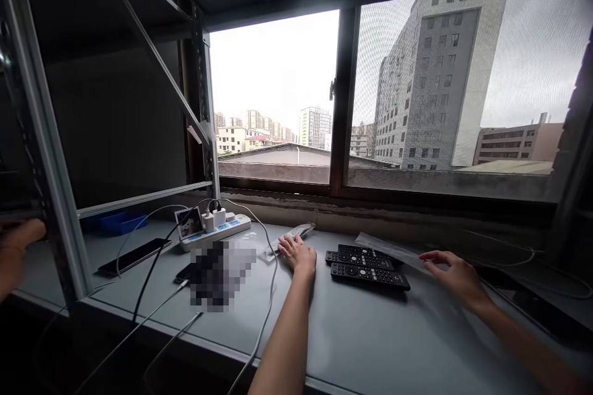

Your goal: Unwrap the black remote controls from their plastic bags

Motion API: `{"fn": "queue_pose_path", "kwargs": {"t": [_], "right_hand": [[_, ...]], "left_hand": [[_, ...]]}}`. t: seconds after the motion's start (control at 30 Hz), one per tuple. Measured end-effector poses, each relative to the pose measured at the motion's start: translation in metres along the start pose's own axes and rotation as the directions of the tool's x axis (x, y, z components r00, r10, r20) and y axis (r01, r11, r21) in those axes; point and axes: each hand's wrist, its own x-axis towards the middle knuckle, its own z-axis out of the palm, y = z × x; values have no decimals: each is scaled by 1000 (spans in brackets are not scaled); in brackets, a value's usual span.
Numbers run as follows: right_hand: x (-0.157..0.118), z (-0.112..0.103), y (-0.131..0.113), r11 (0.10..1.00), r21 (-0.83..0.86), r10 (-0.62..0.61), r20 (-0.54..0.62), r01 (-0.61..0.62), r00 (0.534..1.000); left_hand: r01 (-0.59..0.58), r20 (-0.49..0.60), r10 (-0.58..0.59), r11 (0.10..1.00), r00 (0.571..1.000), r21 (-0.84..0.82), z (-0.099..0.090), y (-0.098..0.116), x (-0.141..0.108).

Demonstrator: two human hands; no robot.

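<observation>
My left hand [298,254] lies palm down with its fingers spread over a clear plastic packet [303,230] near the back of the grey table [352,333]. My right hand [456,278] has its thumb and index finger pinched at the right end of a clear plastic bag [370,239]. Between my hands are several black remote controls: one in front [368,274], with others [359,255] close behind it. The bag stretches behind and beside these remotes.
A white power strip [236,224] with chargers, loose cables and a photo card [189,223] stand left. Phones lie left [134,256] and right [537,302]. A blue tray [121,222], metal shelf post [60,197] and another person's hand [25,234] are farther left. A blurred patch [217,278] hides something.
</observation>
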Motion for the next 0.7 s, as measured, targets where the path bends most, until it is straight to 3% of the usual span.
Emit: {"fn": "queue_pose_path", "kwargs": {"t": [0.2,0.43,0.7], "right_hand": [[-4,-3,-8,1000,16,5,19,-5,1000],[-6,-8,-12,1000,3,-15,25,15,1000],[-10,-8,-16,999,-30,-24,63,26,998]], "left_hand": [[-65,-17,65,998,998,-25,0,2,2],[-50,-28,50,999,998,3,3,3,1],[-156,-61,148,976,987,-155,0,16,-4]]}}
